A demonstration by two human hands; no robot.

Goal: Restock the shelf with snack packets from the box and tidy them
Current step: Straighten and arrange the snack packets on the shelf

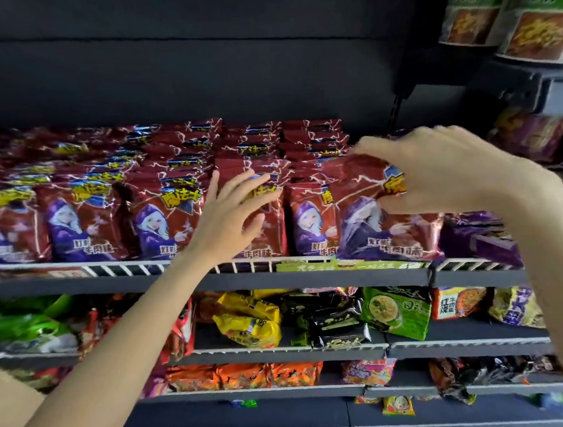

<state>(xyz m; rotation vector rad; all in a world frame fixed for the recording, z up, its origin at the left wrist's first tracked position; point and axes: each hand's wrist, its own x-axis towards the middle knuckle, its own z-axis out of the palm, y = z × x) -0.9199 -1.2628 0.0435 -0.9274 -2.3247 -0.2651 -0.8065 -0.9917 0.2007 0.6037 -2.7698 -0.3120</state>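
Rows of dark red snack packets with a purple-robed figure fill the upper shelf. My right hand grips the top of a red packet at the right end of the front row; the packet leans forward over the shelf lip. My left hand is spread flat, fingers apart, against the front of another red packet in the middle of the row. The box is not in view.
Below are shelves with yellow packets, a green packet, black packets and orange packets. Green-labelled tubs stand on a higher shelf at the top right. Purple packets lie right of the red row.
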